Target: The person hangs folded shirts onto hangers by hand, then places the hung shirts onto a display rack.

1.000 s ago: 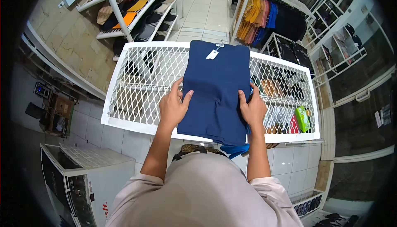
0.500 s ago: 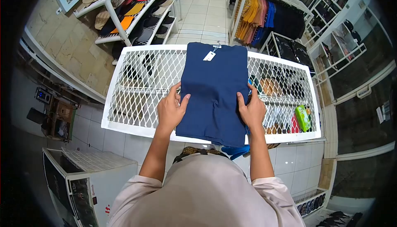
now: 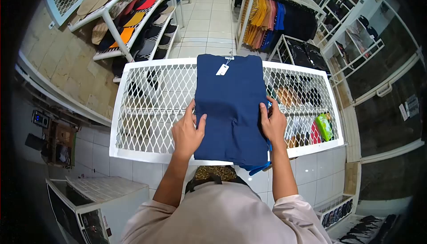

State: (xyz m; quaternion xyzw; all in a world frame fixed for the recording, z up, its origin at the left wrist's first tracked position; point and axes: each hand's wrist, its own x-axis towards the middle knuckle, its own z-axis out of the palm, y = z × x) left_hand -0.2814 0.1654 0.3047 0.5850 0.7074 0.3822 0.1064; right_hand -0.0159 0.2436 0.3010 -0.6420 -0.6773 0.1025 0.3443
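A folded navy blue T-shirt [image 3: 229, 106] lies flat on a white mesh-topped table, its collar at the far end and a small crease near its middle. A white hang tag [image 3: 222, 69] rests on the fabric below the collar. My left hand [image 3: 189, 133] is at the shirt's left edge, thumb over the cloth and fingers apart. At the right edge, my right hand [image 3: 272, 121] mirrors it, thumb at the fabric and fingers stretched along the side. Both hands look open, touching the edges; the undersides of the fingers are hidden.
The white mesh table [image 3: 151, 157] spans the view. A green packet [image 3: 324, 127] sits at its right end. Caps [image 3: 133, 19] fill a rack at the upper left. Hanging shirts [image 3: 262, 17] stand at the back right. A white cabinet [image 3: 120, 208] is at the lower left.
The view has shifted, so the table and shirt appear lower. The shirt's near edge looks straighter, and both hands stay at its sides with only slight movement.
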